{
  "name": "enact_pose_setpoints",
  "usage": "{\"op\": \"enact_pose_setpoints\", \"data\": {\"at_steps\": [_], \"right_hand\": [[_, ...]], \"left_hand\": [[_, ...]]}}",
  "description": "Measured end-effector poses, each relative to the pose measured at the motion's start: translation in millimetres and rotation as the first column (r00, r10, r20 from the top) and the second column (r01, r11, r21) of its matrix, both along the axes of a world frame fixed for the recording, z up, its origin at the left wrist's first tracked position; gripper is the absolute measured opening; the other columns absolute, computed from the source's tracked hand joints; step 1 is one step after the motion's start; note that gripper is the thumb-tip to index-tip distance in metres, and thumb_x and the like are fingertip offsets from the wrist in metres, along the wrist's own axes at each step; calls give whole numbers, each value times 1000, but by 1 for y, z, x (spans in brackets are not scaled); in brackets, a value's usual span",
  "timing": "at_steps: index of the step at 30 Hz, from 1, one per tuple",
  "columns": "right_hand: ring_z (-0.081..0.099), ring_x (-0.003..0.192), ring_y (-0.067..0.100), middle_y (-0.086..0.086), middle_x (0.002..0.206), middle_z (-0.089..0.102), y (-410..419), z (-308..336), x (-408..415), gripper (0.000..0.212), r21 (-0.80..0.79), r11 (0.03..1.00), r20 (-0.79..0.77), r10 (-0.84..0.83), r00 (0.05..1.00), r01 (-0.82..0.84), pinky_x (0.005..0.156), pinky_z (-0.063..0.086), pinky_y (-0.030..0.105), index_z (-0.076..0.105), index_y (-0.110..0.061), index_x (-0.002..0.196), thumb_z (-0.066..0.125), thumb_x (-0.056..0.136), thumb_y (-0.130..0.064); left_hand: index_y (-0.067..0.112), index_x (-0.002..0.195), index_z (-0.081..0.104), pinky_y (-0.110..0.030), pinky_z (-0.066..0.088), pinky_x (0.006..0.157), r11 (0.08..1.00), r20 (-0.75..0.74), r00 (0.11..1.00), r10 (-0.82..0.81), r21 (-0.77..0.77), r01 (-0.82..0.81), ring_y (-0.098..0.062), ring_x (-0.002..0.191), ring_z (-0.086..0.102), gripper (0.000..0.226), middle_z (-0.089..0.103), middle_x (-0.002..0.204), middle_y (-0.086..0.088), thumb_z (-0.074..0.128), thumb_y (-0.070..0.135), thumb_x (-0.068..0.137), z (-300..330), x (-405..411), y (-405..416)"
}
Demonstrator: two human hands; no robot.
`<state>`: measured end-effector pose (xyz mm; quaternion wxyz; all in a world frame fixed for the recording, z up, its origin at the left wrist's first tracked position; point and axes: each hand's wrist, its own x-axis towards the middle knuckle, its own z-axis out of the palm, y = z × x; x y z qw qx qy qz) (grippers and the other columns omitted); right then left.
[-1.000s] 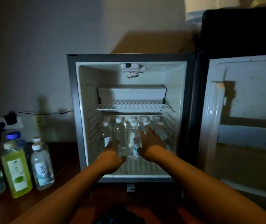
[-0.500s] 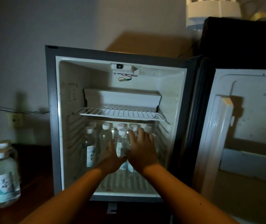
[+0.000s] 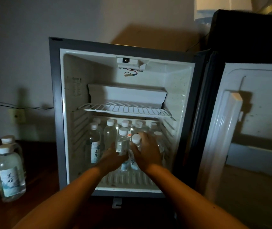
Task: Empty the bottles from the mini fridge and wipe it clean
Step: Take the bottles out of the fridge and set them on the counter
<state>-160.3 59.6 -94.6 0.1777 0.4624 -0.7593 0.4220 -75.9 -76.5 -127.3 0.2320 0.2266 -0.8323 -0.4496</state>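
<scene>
Dim white mini fridge (image 3: 69,113) floor, front edge: your left hand (image 3: 113,158) and right hand (image 3: 146,152) each grasp an upright clear plastic bottle (image 3: 122,142), side by side.

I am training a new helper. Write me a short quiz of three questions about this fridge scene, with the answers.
1. True or false: the wire shelf carries bottles.
2. Which compartment holds the bottles: A above the shelf, B below the shelf, C the door?
3. What does each hand grip?

Key
1. False; it is bare.
2. B.
3. The left hand holds one front bottle; the right hand holds the neighbouring bottle. Both stand inside the mini fridge.
</scene>
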Motion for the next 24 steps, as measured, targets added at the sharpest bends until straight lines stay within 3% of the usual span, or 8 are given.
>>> {"op": "enact_pose_setpoints", "data": {"at_steps": [3,6,9,11,13,16,20,24], "right_hand": [[57,97,17,-3,104,59,2,5,7,28,13,1000,162,12,987,-14,78,45,31,53,-23,113,53,93,-42],[56,98,12,-4,111,60,8,12,17,34,128,987,279,61,958,-100,79,43,27,51,-23,120,61,91,-38],[58,106,14,-2,119,59,10,6,21,43,305,947,222,29,975,-97,86,50,30,50,-22,122,70,84,-29],[60,108,19,-1,120,60,9,-2,22,46,313,949,184,-24,983,-35,87,52,32,49,-24,121,72,82,-32],[60,109,19,-2,123,60,9,-5,25,59,256,967,211,-69,975,13,85,51,30,45,-26,127,75,78,-38],[57,116,20,-2,133,55,12,-12,29,84,41,999,444,-28,896,11,91,49,30,36,-22,141,83,72,-38],[66,93,13,-4,106,67,15,-17,46,56,-157,986,668,151,729,-60,67,48,18,54,-18,118,84,72,-29],[62,95,12,-7,107,63,16,-15,50,58,-267,963,715,224,662,-37,73,49,24,56,-22,114,85,68,-41]], "left_hand": [[39,133,35,-45,54,89,998,-5,999,-39,58,39,-17,104,64,77,58,126,0,73,55,69,-4,5,-8],[36,133,41,-46,52,91,993,-34,997,-69,90,72,-11,98,67,68,64,115,4,65,62,76,-5,11,-8],[38,130,43,-47,51,93,992,-45,996,-78,97,82,-13,104,64,66,65,114,6,69,58,73,-4,20,-2],[38,131,41,-46,49,96,993,-40,997,-62,99,66,-16,109,59,76,60,119,5,75,51,64,-5,25,-1],[32,127,43,-43,48,96,995,-38,998,-47,90,50,-15,107,59,72,59,117,4,78,50,66,-2,30,5],[31,117,43,-32,49,83,997,-65,998,5,82,0,-13,97,60,53,57,101,12,77,36,77,-2,45,11],[29,116,50,-26,53,77,997,-107,993,53,53,-47,-8,90,64,58,62,98,12,84,32,69,-4,79,13],[29,115,55,-22,57,73,998,-151,989,8,66,2,-7,89,69,58,68,103,5,87,30,66,-1,92,18]]}}
